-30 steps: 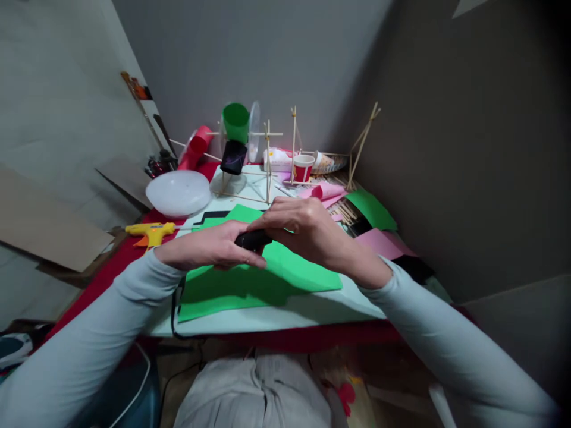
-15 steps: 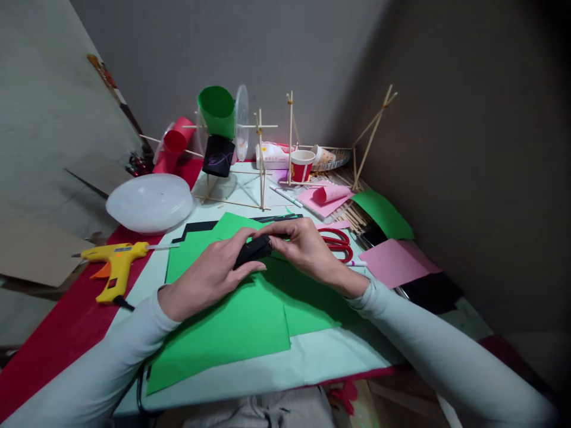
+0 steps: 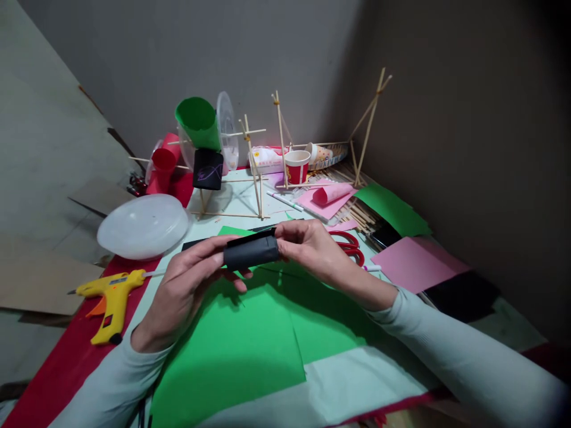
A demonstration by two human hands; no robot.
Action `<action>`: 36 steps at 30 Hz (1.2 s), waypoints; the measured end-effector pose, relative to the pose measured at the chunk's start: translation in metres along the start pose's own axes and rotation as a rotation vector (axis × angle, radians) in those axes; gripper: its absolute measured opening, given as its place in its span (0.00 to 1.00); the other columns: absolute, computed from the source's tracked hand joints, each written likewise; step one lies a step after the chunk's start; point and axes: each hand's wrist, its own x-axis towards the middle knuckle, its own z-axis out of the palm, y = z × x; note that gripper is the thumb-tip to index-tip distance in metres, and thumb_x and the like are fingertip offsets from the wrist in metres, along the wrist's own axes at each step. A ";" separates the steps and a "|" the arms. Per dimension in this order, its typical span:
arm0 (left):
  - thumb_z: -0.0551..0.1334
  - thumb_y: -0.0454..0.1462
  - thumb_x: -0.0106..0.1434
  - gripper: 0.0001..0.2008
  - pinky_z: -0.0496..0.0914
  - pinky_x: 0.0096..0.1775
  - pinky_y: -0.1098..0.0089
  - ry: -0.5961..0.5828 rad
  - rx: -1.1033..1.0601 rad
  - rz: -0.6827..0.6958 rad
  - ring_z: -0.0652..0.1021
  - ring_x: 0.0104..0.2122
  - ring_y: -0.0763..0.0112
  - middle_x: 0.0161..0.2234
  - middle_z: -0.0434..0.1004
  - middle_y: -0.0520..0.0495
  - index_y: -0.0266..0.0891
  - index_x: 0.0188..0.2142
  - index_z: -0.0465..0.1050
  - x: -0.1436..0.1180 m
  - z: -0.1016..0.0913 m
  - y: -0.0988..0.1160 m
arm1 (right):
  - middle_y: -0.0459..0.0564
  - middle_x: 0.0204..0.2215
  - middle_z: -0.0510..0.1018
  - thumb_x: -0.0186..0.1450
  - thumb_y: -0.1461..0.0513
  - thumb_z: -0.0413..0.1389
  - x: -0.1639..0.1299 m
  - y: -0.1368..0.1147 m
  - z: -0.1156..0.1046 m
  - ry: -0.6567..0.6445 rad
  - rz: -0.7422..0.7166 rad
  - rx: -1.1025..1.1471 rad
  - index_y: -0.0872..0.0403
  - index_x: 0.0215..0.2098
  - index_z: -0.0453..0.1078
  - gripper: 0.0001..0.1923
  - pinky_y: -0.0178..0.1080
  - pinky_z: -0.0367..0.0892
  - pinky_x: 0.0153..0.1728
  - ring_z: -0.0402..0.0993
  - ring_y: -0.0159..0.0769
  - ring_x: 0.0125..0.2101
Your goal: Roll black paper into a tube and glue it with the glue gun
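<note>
A yellow glue gun (image 3: 108, 297) lies left of green paper (image 3: 241, 345), a white lid (image 3: 143, 226) behind it, red scissors (image 3: 348, 244) and pink paper (image 3: 417, 264) right, stick frame (image 3: 250, 172) behind.

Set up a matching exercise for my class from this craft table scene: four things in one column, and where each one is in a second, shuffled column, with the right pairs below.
Things
1. black paper roll
2. yellow glue gun
3. red scissors
4. green paper sheet

Places
A. flat on the table under both hands
B. held between the left hand and right hand
C. on the red cloth at the table's left edge
D. on the table just beyond the right hand, beside the pink sheet

Pairs: 1-B, 2-C, 3-D, 4-A
</note>
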 end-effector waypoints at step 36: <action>0.67 0.37 0.57 0.05 0.71 0.21 0.74 0.015 0.362 0.070 0.76 0.17 0.71 0.18 0.78 0.51 0.38 0.28 0.78 -0.004 -0.002 0.002 | 0.47 0.33 0.86 0.69 0.66 0.56 -0.018 -0.012 0.001 0.105 -0.588 -0.535 0.55 0.39 0.80 0.09 0.32 0.69 0.35 0.81 0.32 0.33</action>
